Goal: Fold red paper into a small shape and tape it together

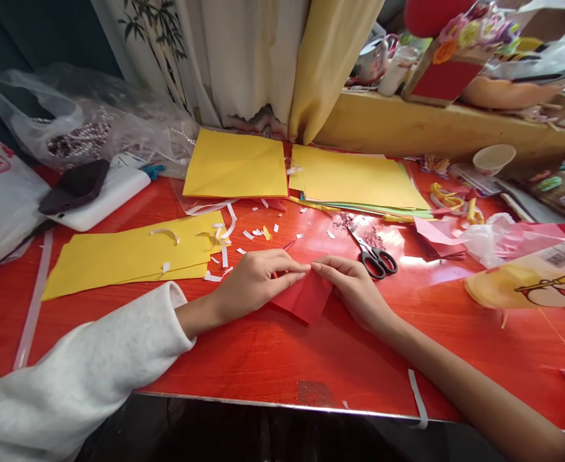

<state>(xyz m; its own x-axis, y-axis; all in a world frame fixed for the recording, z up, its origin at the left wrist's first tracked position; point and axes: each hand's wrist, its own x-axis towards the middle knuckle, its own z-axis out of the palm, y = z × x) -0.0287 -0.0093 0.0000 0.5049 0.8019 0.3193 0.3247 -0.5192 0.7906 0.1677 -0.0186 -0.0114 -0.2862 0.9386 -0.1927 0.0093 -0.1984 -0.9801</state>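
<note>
A piece of red paper (305,300) with crease lines is held between my two hands, just over the red table. My left hand (262,277), below a white sleeve, pinches its upper edge between thumb and fingers. Right beside those fingertips, my right hand (352,282) grips the same edge, its thumb and index finger nearly touching the left ones. Black-handled scissors (379,262) lie a little beyond my right hand. White paper scraps (225,255) are scattered beyond my left hand.
Yellow sheets lie at the left (119,253) and in two back stacks (237,165) (359,178). A phone (75,186) rests on a white box (104,202). At the right are a plastic cup (494,158), pink paper (439,232) and a printed package (537,276).
</note>
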